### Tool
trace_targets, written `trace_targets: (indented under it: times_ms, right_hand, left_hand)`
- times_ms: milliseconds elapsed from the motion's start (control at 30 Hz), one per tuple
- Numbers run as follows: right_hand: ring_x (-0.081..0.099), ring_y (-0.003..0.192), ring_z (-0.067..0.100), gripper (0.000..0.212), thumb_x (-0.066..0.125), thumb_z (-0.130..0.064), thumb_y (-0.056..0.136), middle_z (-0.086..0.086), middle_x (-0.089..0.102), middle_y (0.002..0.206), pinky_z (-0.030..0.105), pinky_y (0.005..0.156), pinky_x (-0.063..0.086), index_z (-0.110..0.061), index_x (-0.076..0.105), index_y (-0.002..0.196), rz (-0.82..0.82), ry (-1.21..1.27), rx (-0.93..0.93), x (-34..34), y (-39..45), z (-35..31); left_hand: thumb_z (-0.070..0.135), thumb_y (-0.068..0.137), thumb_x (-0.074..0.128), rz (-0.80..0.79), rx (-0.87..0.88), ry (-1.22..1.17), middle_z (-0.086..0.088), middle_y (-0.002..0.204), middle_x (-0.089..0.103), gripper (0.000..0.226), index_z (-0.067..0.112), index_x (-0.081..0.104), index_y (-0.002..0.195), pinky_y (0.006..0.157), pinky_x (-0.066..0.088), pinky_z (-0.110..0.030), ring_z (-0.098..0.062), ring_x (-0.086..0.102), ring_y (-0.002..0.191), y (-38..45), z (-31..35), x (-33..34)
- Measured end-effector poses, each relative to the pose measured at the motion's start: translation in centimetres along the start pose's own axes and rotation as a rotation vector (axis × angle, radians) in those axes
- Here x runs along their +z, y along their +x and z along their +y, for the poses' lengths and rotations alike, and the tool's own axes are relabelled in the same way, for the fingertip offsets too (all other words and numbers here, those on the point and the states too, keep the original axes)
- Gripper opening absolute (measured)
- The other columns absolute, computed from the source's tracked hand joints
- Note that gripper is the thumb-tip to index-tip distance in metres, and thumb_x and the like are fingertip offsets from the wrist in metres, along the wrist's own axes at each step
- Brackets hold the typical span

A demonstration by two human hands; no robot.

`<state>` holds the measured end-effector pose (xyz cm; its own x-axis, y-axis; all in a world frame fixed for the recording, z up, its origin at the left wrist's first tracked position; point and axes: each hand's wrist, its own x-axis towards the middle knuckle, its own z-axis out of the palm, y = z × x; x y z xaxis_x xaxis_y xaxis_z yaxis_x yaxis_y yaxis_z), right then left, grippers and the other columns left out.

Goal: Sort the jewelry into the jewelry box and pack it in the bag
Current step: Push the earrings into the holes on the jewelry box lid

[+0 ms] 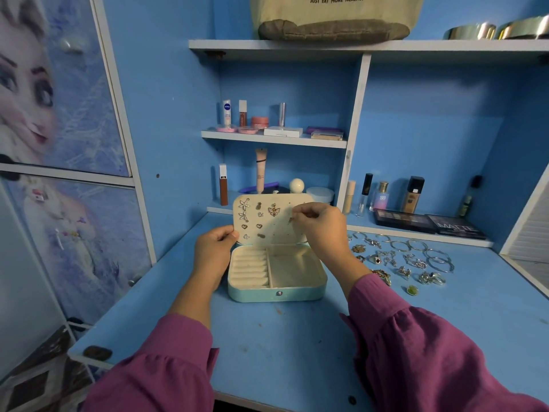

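Note:
A light blue jewelry box [277, 294] stands open on the blue desk, its cream lid upright with several earrings [252, 217] pinned to it. The ring rolls and the side compartment inside look empty. My left hand [214, 248] pinches the lid's left edge. My right hand [319, 226] pinches a small earring [291, 220] against the lid's right part. Several loose rings, bangles and pendants [407, 260] lie on the desk right of the box. A cream tote bag [335, 13] sits on the top shelf.
Cosmetics fill the small shelves behind the box [276, 130]. Bottles and eyeshadow palettes [427, 223] line the back right of the desk. Two metal tins [499, 29] sit on the top shelf at right. A cabinet with printed doors [59, 144] stands at the left.

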<state>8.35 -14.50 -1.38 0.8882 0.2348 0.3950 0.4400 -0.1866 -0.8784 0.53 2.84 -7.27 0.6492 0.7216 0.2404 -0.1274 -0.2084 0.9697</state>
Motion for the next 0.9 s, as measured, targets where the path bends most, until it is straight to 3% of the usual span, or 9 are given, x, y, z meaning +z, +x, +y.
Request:
trace_targets:
  times_ms: [67, 167, 367, 567, 667, 767, 900]
  right_hand:
    - [0.062, 0.080, 0.006, 0.010, 0.065, -0.008, 0.086, -0.007, 0.066, 0.080, 0.021, 0.079, 0.052, -0.011, 0.073, 0.092, 0.020, 0.008, -0.011, 0.0, -0.1, 0.0]
    - [0.059, 0.073, 0.003, 0.008, 0.064, -0.008, 0.085, -0.007, 0.063, 0.078, 0.019, 0.072, 0.050, -0.015, 0.067, 0.089, 0.038, 0.043, -0.031, 0.1, -0.1, -0.1]
    - [0.059, 0.077, 0.007, 0.021, 0.063, -0.005, 0.084, -0.004, 0.061, 0.081, 0.019, 0.068, 0.049, -0.021, 0.052, 0.092, 0.044, 0.069, -0.037, 0.5, 0.2, -0.4]
    - [0.056, 0.074, 0.004, 0.022, 0.064, -0.007, 0.084, -0.006, 0.060, 0.079, 0.011, 0.060, 0.042, -0.021, 0.050, 0.094, 0.020, 0.040, -0.050, 0.6, 0.3, -1.0]
    - [0.057, 0.077, 0.009, 0.020, 0.060, -0.007, 0.085, -0.005, 0.061, 0.079, 0.014, 0.059, 0.041, -0.021, 0.053, 0.098, 0.033, 0.015, -0.040, 0.7, 0.6, -1.1]
    - [0.055, 0.072, 0.006, 0.029, 0.056, -0.008, 0.087, -0.008, 0.058, 0.074, 0.016, 0.058, 0.041, -0.018, 0.057, 0.115, 0.021, -0.101, -0.040, 0.8, 1.1, -1.3]
    - [0.059, 0.084, 0.020, 0.036, 0.053, -0.019, 0.088, 0.001, 0.063, 0.093, 0.029, 0.067, 0.049, -0.025, 0.058, 0.123, 0.005, -0.358, -0.044, 0.7, 1.4, -1.9]
  left_hand:
    - [0.007, 0.091, 0.059, 0.000, -0.002, 0.000, 0.002, 0.096, 0.071, 0.019, 0.011, 0.071, 0.105, 0.069, 0.046, -0.015, -0.005, 0.064, 0.084, 0.0, 0.0, 0.0]
    - [0.008, 0.091, 0.059, 0.001, -0.004, -0.004, 0.001, 0.097, 0.071, 0.019, 0.011, 0.072, 0.105, 0.070, 0.046, -0.016, -0.006, 0.065, 0.085, 0.0, 0.0, 0.0]
    - [0.006, 0.091, 0.059, -0.005, 0.010, 0.009, 0.002, 0.094, 0.071, 0.019, 0.011, 0.072, 0.104, 0.073, 0.047, -0.017, -0.007, 0.065, 0.085, 0.0, 0.0, -0.1]
    - [0.006, 0.091, 0.059, -0.009, 0.009, 0.011, 0.001, 0.097, 0.071, 0.020, 0.010, 0.071, 0.106, 0.074, 0.047, -0.017, -0.008, 0.065, 0.087, 0.1, -0.1, -0.1]
    - [0.006, 0.091, 0.059, -0.006, 0.005, 0.005, 0.001, 0.097, 0.071, 0.020, 0.010, 0.071, 0.107, 0.073, 0.046, -0.017, -0.008, 0.065, 0.086, 0.1, -0.1, -0.1]
    - [0.006, 0.091, 0.059, -0.006, 0.002, -0.001, 0.000, 0.097, 0.071, 0.020, 0.009, 0.071, 0.107, 0.073, 0.046, -0.016, -0.008, 0.064, 0.085, 0.1, -0.1, -0.1]
    - [0.006, 0.091, 0.059, -0.006, 0.003, -0.006, -0.001, 0.096, 0.071, 0.020, 0.008, 0.071, 0.106, 0.072, 0.046, -0.016, -0.008, 0.064, 0.084, 0.1, -0.1, -0.1]
